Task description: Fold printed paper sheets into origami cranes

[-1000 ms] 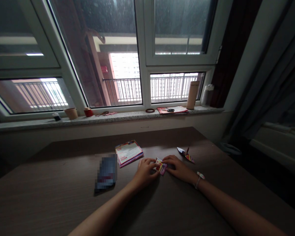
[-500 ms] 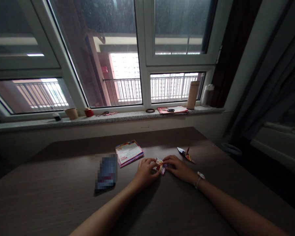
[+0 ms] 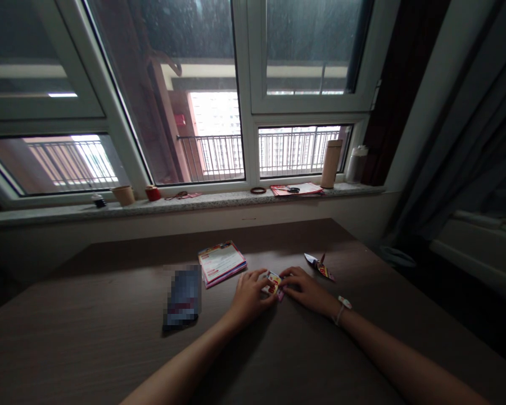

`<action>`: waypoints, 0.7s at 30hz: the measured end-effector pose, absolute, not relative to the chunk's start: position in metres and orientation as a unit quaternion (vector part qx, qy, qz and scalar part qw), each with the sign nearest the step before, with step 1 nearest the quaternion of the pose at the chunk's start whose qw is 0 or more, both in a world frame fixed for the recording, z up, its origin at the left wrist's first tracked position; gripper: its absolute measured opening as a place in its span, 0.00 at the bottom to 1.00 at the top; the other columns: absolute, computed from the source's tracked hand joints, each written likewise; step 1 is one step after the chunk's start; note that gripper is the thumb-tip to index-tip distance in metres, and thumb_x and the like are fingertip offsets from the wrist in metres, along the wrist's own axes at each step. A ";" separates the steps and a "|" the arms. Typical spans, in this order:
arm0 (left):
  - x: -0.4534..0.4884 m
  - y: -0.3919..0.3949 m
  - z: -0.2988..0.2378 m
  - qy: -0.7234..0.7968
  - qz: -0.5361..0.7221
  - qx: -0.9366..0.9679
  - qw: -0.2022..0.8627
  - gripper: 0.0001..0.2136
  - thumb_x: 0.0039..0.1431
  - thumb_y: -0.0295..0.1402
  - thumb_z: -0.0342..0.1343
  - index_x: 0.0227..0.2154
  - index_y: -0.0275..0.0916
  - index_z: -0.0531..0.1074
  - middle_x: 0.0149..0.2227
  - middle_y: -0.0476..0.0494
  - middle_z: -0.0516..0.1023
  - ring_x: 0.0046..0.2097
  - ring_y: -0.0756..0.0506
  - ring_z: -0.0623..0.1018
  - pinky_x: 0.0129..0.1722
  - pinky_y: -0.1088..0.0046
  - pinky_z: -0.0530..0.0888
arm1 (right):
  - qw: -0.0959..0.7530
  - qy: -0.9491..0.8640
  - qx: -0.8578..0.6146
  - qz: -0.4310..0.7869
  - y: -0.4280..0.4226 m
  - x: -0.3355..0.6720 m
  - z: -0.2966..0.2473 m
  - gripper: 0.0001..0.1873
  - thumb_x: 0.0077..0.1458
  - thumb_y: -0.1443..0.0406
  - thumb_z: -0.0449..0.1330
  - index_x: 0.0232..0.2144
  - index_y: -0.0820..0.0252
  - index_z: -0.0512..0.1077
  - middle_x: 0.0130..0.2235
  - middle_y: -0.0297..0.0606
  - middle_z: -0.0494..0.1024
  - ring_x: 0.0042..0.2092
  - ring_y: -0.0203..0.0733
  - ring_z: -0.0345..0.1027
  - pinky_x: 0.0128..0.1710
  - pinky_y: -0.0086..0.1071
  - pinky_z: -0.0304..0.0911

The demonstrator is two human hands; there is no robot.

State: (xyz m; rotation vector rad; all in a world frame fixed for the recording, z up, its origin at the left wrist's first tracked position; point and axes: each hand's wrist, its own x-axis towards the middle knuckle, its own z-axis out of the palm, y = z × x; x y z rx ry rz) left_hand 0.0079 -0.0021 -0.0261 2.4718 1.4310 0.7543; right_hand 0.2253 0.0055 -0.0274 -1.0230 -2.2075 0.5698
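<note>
A small folded piece of colourful printed paper [image 3: 274,285], with yellow, red and pink on it, lies on the dark wooden table. From its left side my left hand [image 3: 252,293] grips it, fingers bent over the edge and thumb near the lower side. On the opposite side, my right hand [image 3: 306,288] pinches the paper's right edge with thumb and fingers close together. Parts of the paper are covered by the fingers. Beyond the right hand sits a folded paper shape [image 3: 320,266] with pointed tips. A stack of printed sheets [image 3: 222,263] rests beyond the left hand.
Left of my left forearm lies a dark, pixelated object [image 3: 183,298]. Along the granite windowsill [image 3: 231,198] stand a paper cup [image 3: 124,195], a red spool-like item [image 3: 152,193], a tan bottle [image 3: 331,164] and a white bottle [image 3: 356,164]. Scissors [image 3: 293,190] lie there on papers.
The folded paper between my hands now lies flatter, with more of its yellow and red print showing. Both hands have shifted only slightly.
</note>
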 end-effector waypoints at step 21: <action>0.009 -0.001 -0.028 0.517 0.253 0.813 0.089 0.08 0.54 0.40 0.61 0.37 0.50 0.79 0.56 0.45 0.71 0.56 0.38 0.66 0.59 0.51 0.59 | 0.330 -0.812 -0.430 0.213 -0.002 0.214 -0.026 0.07 0.50 0.63 0.65 0.33 0.56 0.74 0.45 0.38 0.71 0.49 0.44 0.64 0.52 0.38 0.60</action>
